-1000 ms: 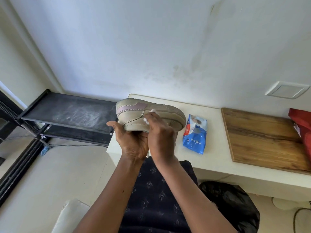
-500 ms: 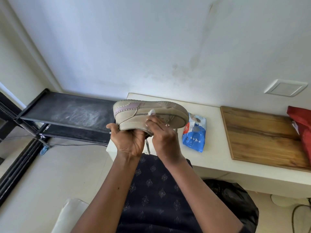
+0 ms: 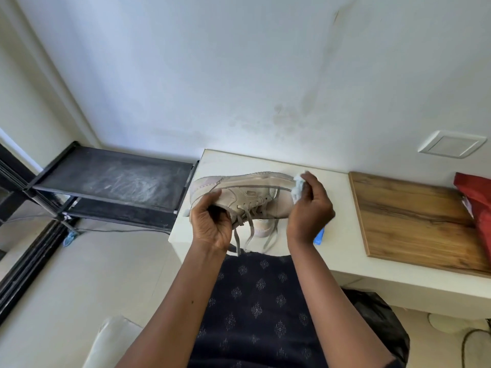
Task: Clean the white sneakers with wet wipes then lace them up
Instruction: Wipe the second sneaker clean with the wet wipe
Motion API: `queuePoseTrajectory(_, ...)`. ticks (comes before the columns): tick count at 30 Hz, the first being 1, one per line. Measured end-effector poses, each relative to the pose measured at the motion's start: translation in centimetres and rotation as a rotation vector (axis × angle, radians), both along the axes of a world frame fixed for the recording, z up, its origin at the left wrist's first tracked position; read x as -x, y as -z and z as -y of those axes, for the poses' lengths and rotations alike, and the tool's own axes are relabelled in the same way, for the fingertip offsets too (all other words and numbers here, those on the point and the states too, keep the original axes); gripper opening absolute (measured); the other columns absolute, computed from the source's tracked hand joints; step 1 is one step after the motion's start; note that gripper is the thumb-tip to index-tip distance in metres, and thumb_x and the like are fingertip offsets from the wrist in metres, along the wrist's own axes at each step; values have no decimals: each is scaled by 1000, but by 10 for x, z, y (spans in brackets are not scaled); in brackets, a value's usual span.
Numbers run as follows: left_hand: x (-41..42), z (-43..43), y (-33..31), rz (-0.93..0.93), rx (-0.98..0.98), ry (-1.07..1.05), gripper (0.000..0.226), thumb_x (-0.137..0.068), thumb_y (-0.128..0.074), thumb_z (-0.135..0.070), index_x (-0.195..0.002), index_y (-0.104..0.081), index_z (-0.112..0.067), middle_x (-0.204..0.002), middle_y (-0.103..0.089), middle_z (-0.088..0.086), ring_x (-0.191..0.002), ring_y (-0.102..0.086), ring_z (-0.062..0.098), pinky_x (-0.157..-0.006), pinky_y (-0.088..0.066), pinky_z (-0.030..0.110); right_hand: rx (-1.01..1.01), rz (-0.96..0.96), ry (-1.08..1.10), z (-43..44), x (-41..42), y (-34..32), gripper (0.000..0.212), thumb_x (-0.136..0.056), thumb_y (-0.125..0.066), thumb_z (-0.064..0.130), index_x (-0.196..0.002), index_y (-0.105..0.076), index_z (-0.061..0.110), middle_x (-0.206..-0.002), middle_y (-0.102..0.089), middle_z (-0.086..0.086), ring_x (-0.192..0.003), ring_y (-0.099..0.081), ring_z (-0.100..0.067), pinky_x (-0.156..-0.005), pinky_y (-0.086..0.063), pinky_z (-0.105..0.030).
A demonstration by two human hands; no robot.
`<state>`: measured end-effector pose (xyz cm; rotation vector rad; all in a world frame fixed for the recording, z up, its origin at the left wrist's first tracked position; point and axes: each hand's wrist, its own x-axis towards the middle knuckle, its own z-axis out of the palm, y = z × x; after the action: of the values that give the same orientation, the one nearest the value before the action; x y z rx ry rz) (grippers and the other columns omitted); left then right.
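Head view is showing the left hand point(image 3: 211, 227) curling its fingers round the heel end of the sneaker point(image 3: 247, 193), gripping it from below. The sneaker is being held up in the air over the table point(image 3: 342, 197), not touching it; it is lying long-ways from left to right, heel to the left and toe to the right, with the sole turned toward the wall and the lace side toward the person. The grey laces point(image 3: 249, 229) are hanging loose below it. At the toe end, the crumpled wet wipe point(image 3: 299, 188) is pressing on the sole edge; the right hand point(image 3: 309, 211) is pinching that wipe with bent fingers, so this hand is the nearer one to the toe. I think the toe is being cleaned now, and the next rub should be going leftward along the sole edge. A blue pack point(image 3: 318, 236) is peeking out just under the right hand; a wooden board point(image 3: 414, 208) is lying further right.
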<state>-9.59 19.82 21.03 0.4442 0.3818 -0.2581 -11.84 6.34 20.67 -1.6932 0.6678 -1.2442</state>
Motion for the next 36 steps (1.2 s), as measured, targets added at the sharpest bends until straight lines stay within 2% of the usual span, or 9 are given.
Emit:
queuePoseTrajectory(3,3,5,7,-43,9,33,12,-80,-44,-1,-86,-53,-7,-96,-56,14,-96,-56,34,-75,-54,46,-410,11,-55,13,-2,9,24,-84,-54,-10,-92,-71,5,-90,-70,1,-90,-66,-16,-84,-51,-20)
queuePoseTrajectory(5,3,4,6,-44,-21,85,15,-79,-42,-6,-88,-53,-6,-95,-57,15,-92,-58,34,-73,-55,43,-519,23,-127,19,-5,8,32,-80,-51,-17,-88,-69,9,-86,-69,5,-89,-66,-16,-86,-53,-32)
queuePoseTrajectory(10,0,-2,-2,137,-448,357,25,-87,-35,-21,-90,-53,-4,-66,-53,14,-50,-53,21,-55,-40,27,-570,34,-166,29,-9,2,42,-79,-45,-20,-76,-66,16,-79,-67,7,-79,-64,-10,-84,-53,-33)
queuePoseTrajectory(15,0,-5,3,241,-630,506,36,-81,-59,-39,-66,-61,-6,-60,-49,9,-57,-53,17,-63,-33,29,-728,31,-209,28,-8,13,40,-81,-48,-19,-76,-67,16,-78,-67,5,-85,-63,-19,-81,-54,-34)
queuePoseTrajectory(18,1,-5,15,197,-612,486,39,-84,-61,-23,-51,-50,-5,-41,-40,6,-47,-51,15,-68,-36,31,-650,-23,-199,29,-7,11,32,-83,-53,-13,-79,-69,15,-78,-67,7,-84,-63,-16,-75,-52,-26)
queuePoseTrajectory(23,4,0,25,207,-626,455,54,-88,-46,-2,-35,-54,-13,-43,-44,2,-59,-43,18,-63,-32,28,-156,-227,-99,27,-7,-9,19,-87,-56,2,-94,-74,8,-83,-67,7,-77,-61,-10,-71,-45,-14)
queuePoseTrajectory(30,12,5,18,257,-639,417,53,-85,-46,2,-35,-53,-14,-51,-40,6,-46,-40,11,-56,-30,24,-45,-413,-296,22,-16,-34,25,-83,-52,-3,-97,-65,11,-71,-63,-2,-77,-60,-23,-61,-39,-21)
queuePoseTrajectory(33,14,5,15,297,-662,427,55,-86,-45,1,-34,-52,-13,-61,-36,7,-46,-34,12,-48,-28,20,0,-502,-408,21,-16,-39,42,-80,-46,-7,-107,-70,14,-96,-71,-6,-89,-61,-17,-73,-44,-16)
queuePoseTrajectory(36,14,4,12,295,-652,428,51,-87,-45,1,-38,-50,-13,-48,-35,4,-45,-33,12,-53,-24,26,26,-524,-417,21,-14,-41,35,-80,-48,-7,-97,-73,11,-96,-72,-7,-87,-63,-17,-75,-49,-24)
